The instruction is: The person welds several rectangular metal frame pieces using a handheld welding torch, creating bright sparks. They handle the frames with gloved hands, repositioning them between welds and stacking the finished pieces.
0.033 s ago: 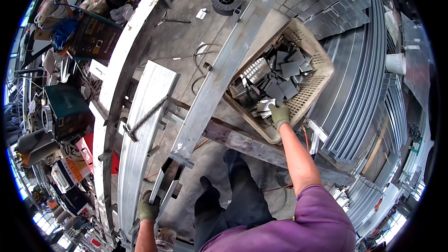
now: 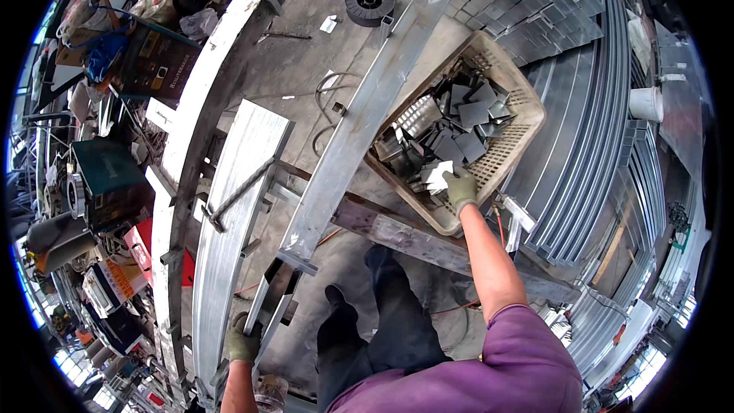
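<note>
My right hand [image 2: 460,187], in an olive-green work glove, is closed on a few small metal plates [image 2: 436,177] over the near end of a beige plastic crate [image 2: 529,134]. The plates catch the light, and I cannot tell exactly how many there are. Loose grey metal plates [image 2: 475,113] lie jumbled inside the crate. At the lower left, my gloved left hand [image 2: 242,341] is closed round the edge of a short galvanised steel channel [image 2: 269,300]. Some of its fingers are hidden behind the metal.
Long steel beams [image 2: 348,138] run away from me on the left and centre. A hammer [image 2: 216,218] rests on a wide profile [image 2: 248,134]. Stacked steel tubes [image 2: 527,0] stand beyond the crate, with long profiles [image 2: 589,153] to its right. A black spool [image 2: 370,4] lies on the floor.
The plates in my right hand have tilted and now show a brighter, broader face. My left hand stays in place on the channel.
</note>
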`<action>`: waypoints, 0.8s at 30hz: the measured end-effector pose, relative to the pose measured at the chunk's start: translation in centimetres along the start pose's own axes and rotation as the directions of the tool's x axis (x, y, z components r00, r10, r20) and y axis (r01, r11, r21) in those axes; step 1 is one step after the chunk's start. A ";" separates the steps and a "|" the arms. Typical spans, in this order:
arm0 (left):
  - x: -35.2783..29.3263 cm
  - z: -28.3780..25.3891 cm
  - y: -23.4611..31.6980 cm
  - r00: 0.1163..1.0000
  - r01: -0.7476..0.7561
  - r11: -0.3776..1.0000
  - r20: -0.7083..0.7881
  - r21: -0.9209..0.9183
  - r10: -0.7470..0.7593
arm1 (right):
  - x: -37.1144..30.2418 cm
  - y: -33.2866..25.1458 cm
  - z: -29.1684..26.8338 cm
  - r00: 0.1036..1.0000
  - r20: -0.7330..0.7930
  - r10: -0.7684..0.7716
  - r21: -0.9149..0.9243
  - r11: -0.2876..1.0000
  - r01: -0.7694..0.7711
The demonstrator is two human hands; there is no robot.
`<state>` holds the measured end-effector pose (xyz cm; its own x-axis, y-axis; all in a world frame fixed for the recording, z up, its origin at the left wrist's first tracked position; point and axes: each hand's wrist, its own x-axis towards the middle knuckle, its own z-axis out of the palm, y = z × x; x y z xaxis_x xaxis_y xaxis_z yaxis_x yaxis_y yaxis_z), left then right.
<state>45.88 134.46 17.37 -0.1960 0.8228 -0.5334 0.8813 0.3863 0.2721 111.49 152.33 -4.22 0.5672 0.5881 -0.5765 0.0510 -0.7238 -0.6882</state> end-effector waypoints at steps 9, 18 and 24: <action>0.5 1.1 -2.4 0.990 -0.126 0.992 -0.072 -0.011 0.124 | -8.8 -8.4 -5.4 0.993 0.103 -0.054 0.417 0.909 0.006; 0.9 0.2 -0.8 0.993 -0.114 0.991 -0.010 0.070 0.115 | -24.3 -12.2 -4.2 0.939 0.113 -0.324 0.409 0.877 0.253; 0.6 -0.3 -0.2 0.991 -0.135 0.983 -0.007 0.128 0.137 | -31.7 -13.5 0.7 0.900 0.239 -0.365 0.386 0.886 0.257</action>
<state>45.46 134.98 17.20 -0.0766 0.8709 -0.4855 0.9474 0.2153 0.2367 92.21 143.75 23.05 0.2956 0.8796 -0.3728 -0.1260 -0.3510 -0.9279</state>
